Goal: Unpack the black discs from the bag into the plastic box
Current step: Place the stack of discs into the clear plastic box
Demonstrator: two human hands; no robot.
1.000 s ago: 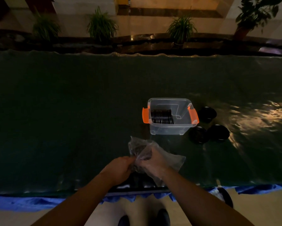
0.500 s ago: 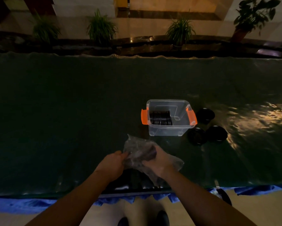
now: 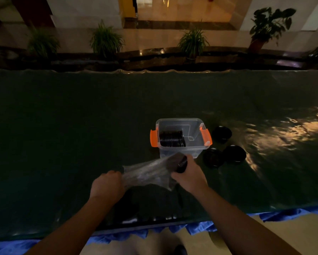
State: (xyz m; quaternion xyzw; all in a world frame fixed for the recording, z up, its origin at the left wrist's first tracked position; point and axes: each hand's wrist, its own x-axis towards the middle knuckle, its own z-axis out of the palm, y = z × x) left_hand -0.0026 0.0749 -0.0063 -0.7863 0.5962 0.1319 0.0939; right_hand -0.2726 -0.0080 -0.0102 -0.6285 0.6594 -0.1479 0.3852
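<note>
A clear plastic box (image 3: 196,150) with orange latches stands on the dark table, a row of black discs (image 3: 171,138) standing on edge in its left half. Just in front of it my right hand (image 3: 189,174) grips a stack of black discs (image 3: 179,162), half out of a crinkled clear bag (image 3: 145,173). My left hand (image 3: 106,185) clutches the bag's other end, and the bag is stretched between the two hands.
Three black round containers lie right of the box: one (image 3: 221,134) at the back, two (image 3: 213,157) (image 3: 234,154) nearer. The table's front edge (image 3: 154,225) has a blue fringe. Potted plants (image 3: 193,42) stand beyond the far edge.
My hands have moved apart: the right one has drawn the disc stack out toward the box, while the left one pulled the bag leftward, stretching it flat.
</note>
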